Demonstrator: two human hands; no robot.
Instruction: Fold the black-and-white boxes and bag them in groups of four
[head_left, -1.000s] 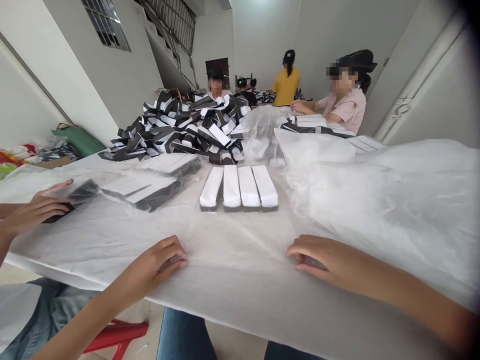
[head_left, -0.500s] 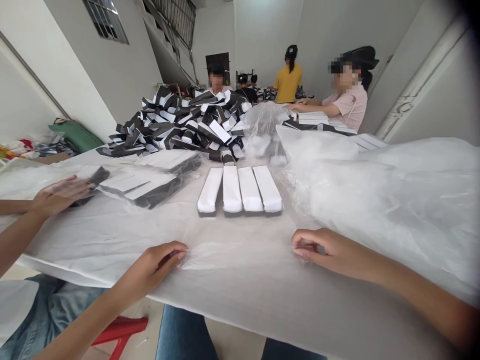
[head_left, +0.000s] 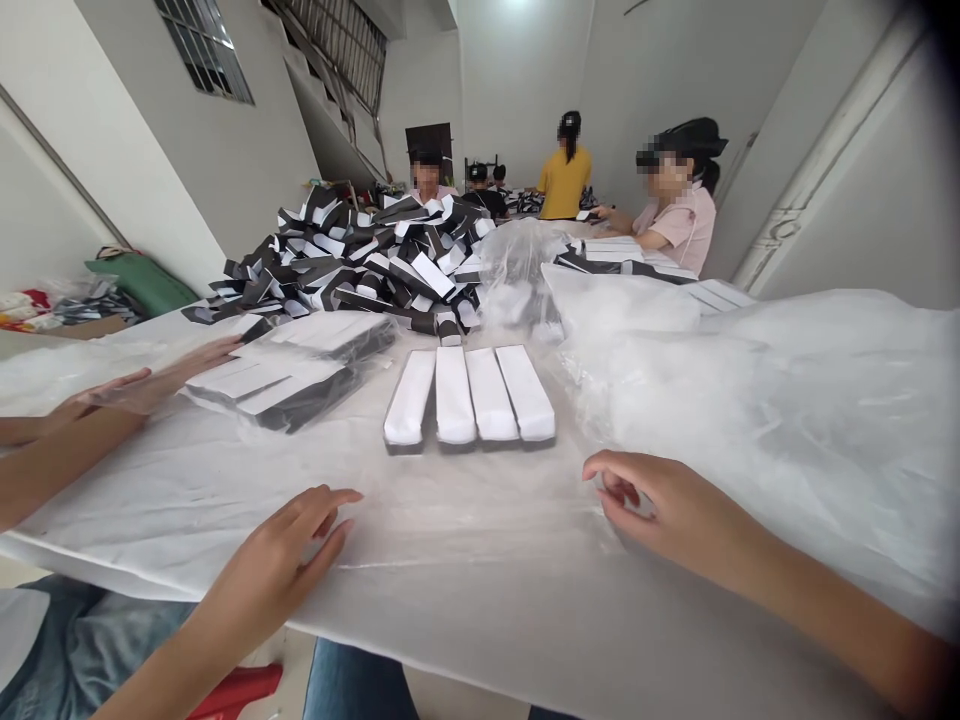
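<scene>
**Four strips laid out, large heap remaining**

The person's left hand (head_left: 281, 550) lay open, fingers parted, holding nothing on the clear plastic film (head_left: 465, 510) spread over the bench (head_left: 450, 640). The right hand (head_left: 660, 505) was half curled on the film; whether it pinched any could not be told. Four white-and-black strips (head_left: 470, 397) sat side by side at centre, beyond both hands. To their left lay a bagged bundle (head_left: 285, 385), with another person's blurred hand (head_left: 161, 375) reaching in beside it from the left edge. At upper centre, a loose heap (head_left: 352, 255) of similar strips far outnumbered those laid out.
</scene>
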